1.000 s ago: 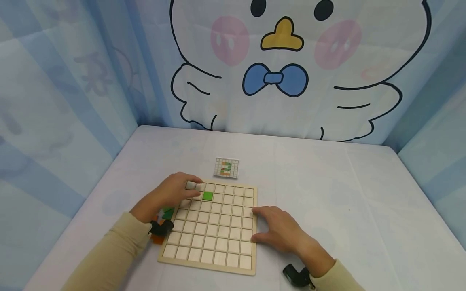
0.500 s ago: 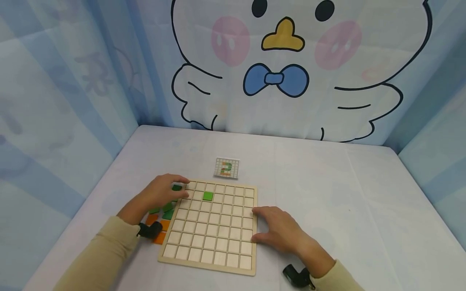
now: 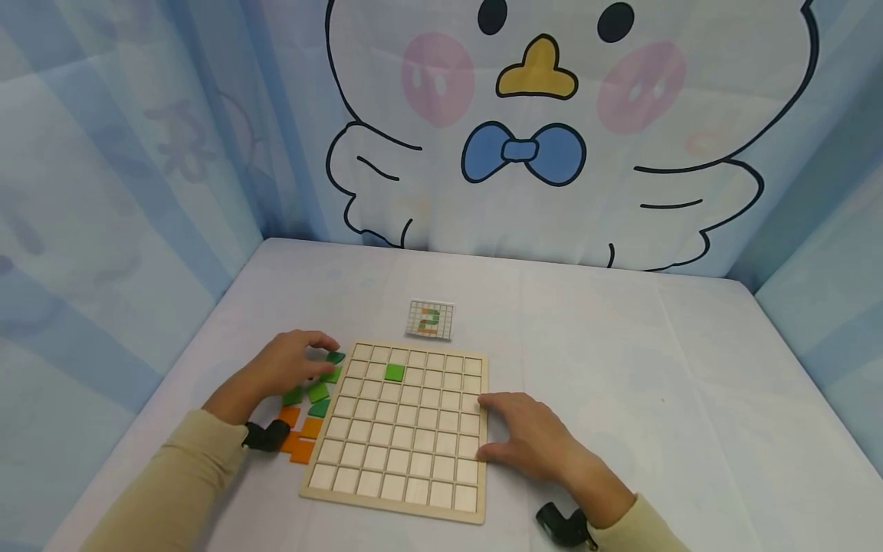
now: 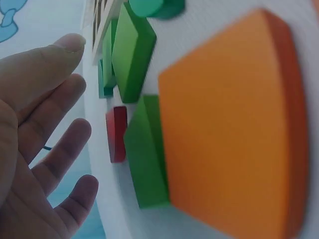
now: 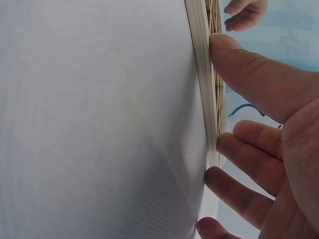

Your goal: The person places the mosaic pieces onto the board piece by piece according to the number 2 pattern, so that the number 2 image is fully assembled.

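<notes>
A left hand point(image 3: 279, 365) hovers, holding nothing, beside loose green tiles point(image 3: 318, 392), orange tiles point(image 3: 300, 451) nearby, a right hand point(image 3: 534, 437), unclenched, touches a wooden grid board point(image 3: 392, 436) bearing one green square point(image 3: 395, 372)

Beyond my left hand point(image 3: 283, 364) and off to its right, a small gridded card point(image 3: 414, 317) bears an orange-and-green figure point(image 3: 429, 320) that I read as a 2, though it is too small to be certain.

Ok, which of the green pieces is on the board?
The bright green square in the wooden board, second row from the far edge, third cell from left; the other green pieces lie off its left side.
</notes>
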The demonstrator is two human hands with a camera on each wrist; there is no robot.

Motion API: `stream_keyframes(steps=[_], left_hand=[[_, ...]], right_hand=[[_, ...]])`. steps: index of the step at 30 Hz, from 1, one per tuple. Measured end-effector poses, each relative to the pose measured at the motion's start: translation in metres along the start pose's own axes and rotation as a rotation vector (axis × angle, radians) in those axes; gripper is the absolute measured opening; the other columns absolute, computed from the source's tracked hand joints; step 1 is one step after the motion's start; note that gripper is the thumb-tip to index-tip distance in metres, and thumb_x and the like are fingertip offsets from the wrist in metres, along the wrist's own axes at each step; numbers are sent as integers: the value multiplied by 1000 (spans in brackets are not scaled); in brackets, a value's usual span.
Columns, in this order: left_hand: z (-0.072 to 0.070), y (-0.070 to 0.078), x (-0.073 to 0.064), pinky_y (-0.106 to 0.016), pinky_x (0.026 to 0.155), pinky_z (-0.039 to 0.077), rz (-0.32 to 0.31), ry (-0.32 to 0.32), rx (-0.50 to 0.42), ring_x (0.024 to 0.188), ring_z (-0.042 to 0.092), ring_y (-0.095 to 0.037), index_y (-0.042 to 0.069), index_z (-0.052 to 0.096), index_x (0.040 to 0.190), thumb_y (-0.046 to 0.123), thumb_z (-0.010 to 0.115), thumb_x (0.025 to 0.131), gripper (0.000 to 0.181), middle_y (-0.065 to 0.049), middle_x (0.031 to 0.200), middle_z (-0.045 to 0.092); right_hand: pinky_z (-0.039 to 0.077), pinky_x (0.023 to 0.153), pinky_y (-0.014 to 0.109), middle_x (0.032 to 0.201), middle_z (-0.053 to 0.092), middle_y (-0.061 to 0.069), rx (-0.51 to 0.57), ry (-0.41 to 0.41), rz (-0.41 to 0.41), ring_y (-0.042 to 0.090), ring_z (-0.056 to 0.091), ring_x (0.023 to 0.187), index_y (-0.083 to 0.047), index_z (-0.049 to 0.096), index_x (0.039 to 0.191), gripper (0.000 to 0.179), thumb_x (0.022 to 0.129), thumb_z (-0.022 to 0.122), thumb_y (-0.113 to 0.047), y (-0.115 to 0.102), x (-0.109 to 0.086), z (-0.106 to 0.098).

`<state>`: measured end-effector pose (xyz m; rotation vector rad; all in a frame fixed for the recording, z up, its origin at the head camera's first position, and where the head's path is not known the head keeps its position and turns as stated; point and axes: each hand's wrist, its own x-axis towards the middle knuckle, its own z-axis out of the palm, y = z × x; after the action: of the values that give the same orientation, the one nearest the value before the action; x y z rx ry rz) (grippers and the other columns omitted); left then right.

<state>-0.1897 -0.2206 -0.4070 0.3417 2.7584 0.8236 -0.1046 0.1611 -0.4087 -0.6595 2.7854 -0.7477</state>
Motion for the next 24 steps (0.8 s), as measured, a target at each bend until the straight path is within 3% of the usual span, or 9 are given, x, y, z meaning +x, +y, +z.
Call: stream_keyframes(steps=[6, 14, 24], left_hand=[[-1, -1, -4, -58, 101, 41, -16, -6, -11, 123, 51, -40, 7, 69, 119, 21, 73, 93, 29, -18, 126, 62], [0, 0, -7, -51, 93, 50, 3, -40, -40, 113, 60, -36, 7, 69, 109, 17, 72, 93, 18, -15, 119, 64], [2, -1, -6, -51, 93, 50, 23, -34, -35, 112, 61, -37, 6, 68, 109, 12, 71, 93, 17, -16, 118, 64]], right_hand=[[40, 104, 54, 133, 61, 14, -11, 8, -5, 36, 53, 126, -1, 60, 133, 67, 80, 84, -35, 1, -1, 1], [39, 105, 53, 133, 60, 14, -13, 1, -2, 35, 52, 127, -1, 59, 133, 67, 81, 83, -35, 2, 0, 1], [40, 104, 53, 133, 61, 14, -17, 7, -11, 35, 53, 126, -1, 59, 133, 68, 80, 83, -36, 2, 0, 2]])
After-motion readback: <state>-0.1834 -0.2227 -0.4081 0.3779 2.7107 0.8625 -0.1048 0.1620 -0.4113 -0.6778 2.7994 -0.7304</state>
